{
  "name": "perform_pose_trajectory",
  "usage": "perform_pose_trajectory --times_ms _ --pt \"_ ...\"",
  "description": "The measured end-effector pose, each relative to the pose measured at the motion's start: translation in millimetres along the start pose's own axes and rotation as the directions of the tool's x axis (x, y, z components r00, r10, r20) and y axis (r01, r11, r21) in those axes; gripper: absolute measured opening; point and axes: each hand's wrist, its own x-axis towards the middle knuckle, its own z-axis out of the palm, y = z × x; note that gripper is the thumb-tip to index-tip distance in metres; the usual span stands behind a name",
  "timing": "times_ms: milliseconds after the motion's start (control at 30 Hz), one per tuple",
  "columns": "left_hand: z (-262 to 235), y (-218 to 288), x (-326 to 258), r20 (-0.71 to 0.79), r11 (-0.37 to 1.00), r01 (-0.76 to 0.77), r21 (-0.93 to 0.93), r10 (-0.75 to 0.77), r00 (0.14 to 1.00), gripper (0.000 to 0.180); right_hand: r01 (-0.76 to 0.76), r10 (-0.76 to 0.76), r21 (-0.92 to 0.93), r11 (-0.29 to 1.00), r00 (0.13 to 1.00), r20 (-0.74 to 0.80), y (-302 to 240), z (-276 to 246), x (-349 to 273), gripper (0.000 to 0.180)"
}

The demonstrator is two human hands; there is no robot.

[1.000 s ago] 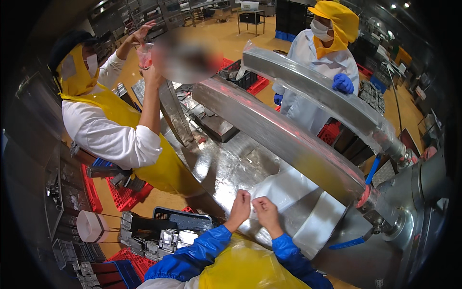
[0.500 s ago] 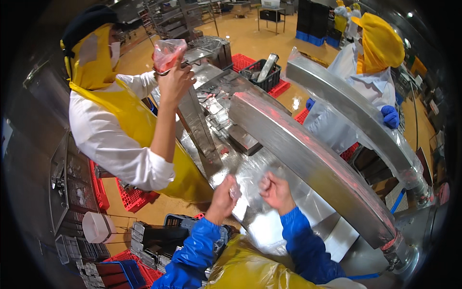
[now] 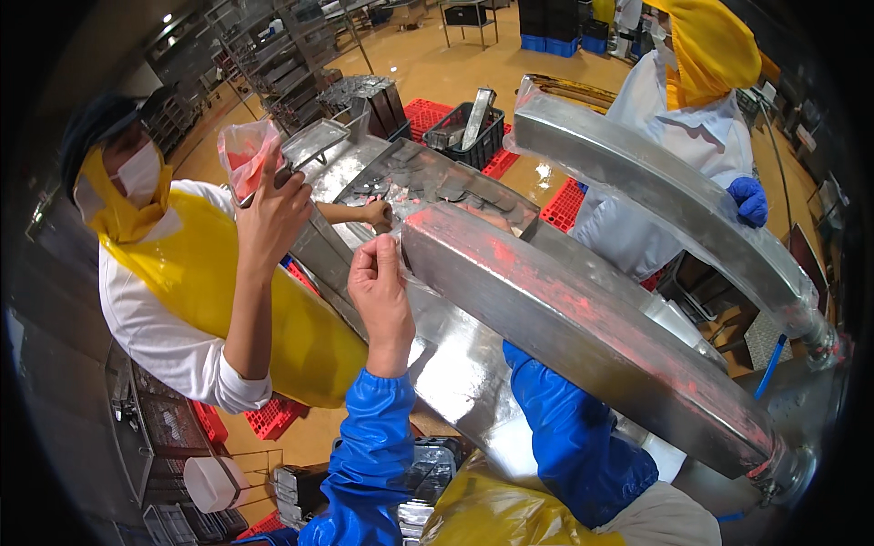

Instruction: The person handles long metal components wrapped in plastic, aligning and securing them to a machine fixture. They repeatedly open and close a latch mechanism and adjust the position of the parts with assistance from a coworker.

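Observation:
My left hand [image 3: 381, 291] is raised beside the far end of the nearer long metal spout [image 3: 564, 318]. Its fingertips pinch together close to the spout's end edge; whatever they hold is too small or hidden to name. Red-pink residue streaks the spout's top. My right arm, in a blue sleeve [image 3: 574, 423], reaches under the spout, which hides that hand. Below lies a shiny metal table [image 3: 455, 364]. At left, a person's hand [image 3: 273, 205] holds up a clear bag [image 3: 246, 155] with pink-red contents. That person's other hand [image 3: 375, 216] is just beyond mine.
A second metal spout [image 3: 655, 200] with clear film runs at right, beside another person [image 3: 674, 118] with a blue glove [image 3: 748, 200]. A shallow tray [image 3: 437, 173] holds grey pieces. Beyond it are a black crate [image 3: 466, 136] and red crates. A white tub [image 3: 214, 482] sits lower left.
My left hand has risen and moved forward to the spout's end. My right hand has gone out of sight under the spout. The view has turned, and the left person has shifted leftward in it.

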Motion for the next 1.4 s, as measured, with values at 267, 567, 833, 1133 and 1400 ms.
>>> perform_pose_trajectory --times_ms 267,567,833,1133,1400 --pt "17.0 21.8 -17.4 0.486 0.597 -0.714 0.365 0.532 0.693 0.018 0.386 -0.354 -0.201 0.9 0.918 0.18 -13.7 -39.3 -30.3 0.007" --pt "109.3 66.8 -140.8 0.745 0.673 -0.738 0.043 0.471 0.472 0.026 0.504 -0.526 -0.475 0.721 0.845 0.097 -93.8 -21.2 -201.9 0.018" --pt "154.7 97.8 -217.4 0.881 0.589 -0.788 -0.181 0.453 0.136 0.052 0.342 -0.626 -0.666 0.663 0.742 -0.242 -113.7 -31.9 -357.4 0.03" --pt "161.7 110.3 -138.9 0.995 0.327 -0.944 0.049 0.064 0.073 0.126 -0.153 -0.521 -0.702 0.696 0.565 -0.64 -44.4 -123.5 -521.8 0.044" --pt "218.7 114.8 -189.1 0.993 0.37 -0.925 0.088 -0.11 0.05 0.107 -0.826 -0.63 -0.539 -0.165 0.508 -0.587 83.5 -134.6 -638.1 0.068"
